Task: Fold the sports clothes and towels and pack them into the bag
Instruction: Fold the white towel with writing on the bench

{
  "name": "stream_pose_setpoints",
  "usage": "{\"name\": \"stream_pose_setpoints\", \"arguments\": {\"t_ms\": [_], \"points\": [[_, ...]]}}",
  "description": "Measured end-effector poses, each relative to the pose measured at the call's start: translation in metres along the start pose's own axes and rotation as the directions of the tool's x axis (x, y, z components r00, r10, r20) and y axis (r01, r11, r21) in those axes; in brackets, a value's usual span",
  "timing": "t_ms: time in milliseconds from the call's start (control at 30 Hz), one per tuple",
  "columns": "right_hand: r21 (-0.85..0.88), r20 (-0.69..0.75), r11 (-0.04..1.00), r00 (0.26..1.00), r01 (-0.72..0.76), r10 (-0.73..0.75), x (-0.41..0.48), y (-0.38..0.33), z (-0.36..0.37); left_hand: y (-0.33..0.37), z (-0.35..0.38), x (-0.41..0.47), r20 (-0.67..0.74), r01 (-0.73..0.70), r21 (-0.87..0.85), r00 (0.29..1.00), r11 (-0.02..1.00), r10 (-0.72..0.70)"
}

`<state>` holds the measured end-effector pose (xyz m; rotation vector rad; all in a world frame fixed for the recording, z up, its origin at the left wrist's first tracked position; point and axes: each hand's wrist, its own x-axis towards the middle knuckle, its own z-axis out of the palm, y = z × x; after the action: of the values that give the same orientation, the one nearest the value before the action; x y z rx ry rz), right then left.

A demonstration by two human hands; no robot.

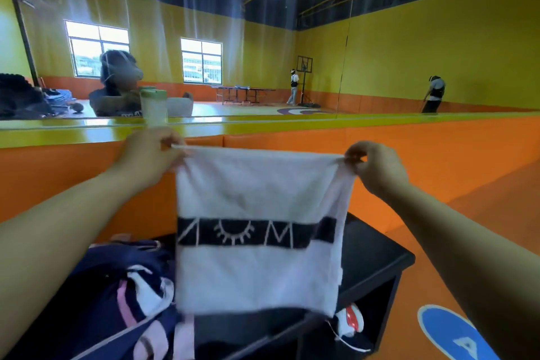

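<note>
White terry towel with a black patterned band [257,231] hangs before me above the black bench [377,254], its top corners pinched by my left hand [149,152] and my right hand [377,168]. I judge a clean fold needs the top edge taut and level and the corners met squarely, before it is lowered toward the navy bag with pink trim [114,280] under my left forearm.

Single head view — wide-angle, facing forward, slightly down — close behind towel [257,193].
</note>
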<state>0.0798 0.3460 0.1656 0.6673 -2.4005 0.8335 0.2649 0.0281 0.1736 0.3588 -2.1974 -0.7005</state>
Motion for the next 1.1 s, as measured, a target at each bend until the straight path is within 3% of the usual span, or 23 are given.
{"name": "stream_pose_setpoints", "arguments": {"t_ms": [100,200,300,400,467,533,567,600,833,867,1000,1100], "points": [[0.222,-0.23,0.975,0.972,0.012,0.04,0.037,0.0,0.0,0.014,-0.005,0.028,-0.184,-0.138,-0.038,0.975,0.99,0.129],[0.292,-0.268,0.955,0.963,0.05,0.032,0.052,0.012,0.016,0.001,0.007,0.027,-0.151,-0.177,-0.063,0.975,0.982,0.166],[0.283,-0.12,0.959,0.991,-0.016,0.052,0.041,0.043,0.058,-0.035,0.043,-0.003,0.022,-0.288,0.015,0.958,0.958,0.288],[0.108,0.162,0.98,0.976,-0.165,0.146,0.015,0.086,0.11,-0.079,0.09,-0.047,0.26,-0.24,0.032,0.939,0.97,0.224],[-0.129,0.418,0.976,0.884,-0.173,0.211,-0.01,0.109,0.141,-0.101,0.12,-0.08,0.535,-0.132,0.051,0.841,0.99,0.085],[-0.25,0.584,0.961,0.773,-0.12,0.249,-0.039,0.121,0.166,-0.117,0.146,-0.108,0.775,-0.061,0.123,0.629,0.991,-0.058],[-0.256,0.635,0.96,0.729,-0.115,0.257,-0.053,0.12,0.176,-0.124,0.156,-0.117,0.823,-0.078,0.156,0.561,0.985,-0.086],[-0.242,0.671,0.964,0.698,-0.111,0.249,-0.066,0.119,0.185,-0.129,0.164,-0.122,0.838,-0.101,0.184,0.535,0.978,-0.103],[-0.015,0.753,0.996,0.656,0.09,-0.048,-0.124,0.068,0.235,-0.158,0.199,-0.095,0.633,-0.106,0.257,0.77,0.961,-0.084],[0.003,0.774,0.994,0.629,0.112,-0.073,-0.127,0.062,0.239,-0.166,0.205,-0.091,0.623,-0.11,0.283,0.777,0.953,-0.095],[-0.012,0.832,0.986,0.549,0.167,-0.083,-0.129,0.059,0.25,-0.2,0.227,-0.083,0.73,-0.241,0.46,0.65,0.854,-0.21],[-0.065,0.84,0.993,0.543,0.102,-0.001,-0.121,0.077,0.253,-0.202,0.234,-0.087,0.785,-0.273,0.432,0.584,0.86,-0.208]]}}
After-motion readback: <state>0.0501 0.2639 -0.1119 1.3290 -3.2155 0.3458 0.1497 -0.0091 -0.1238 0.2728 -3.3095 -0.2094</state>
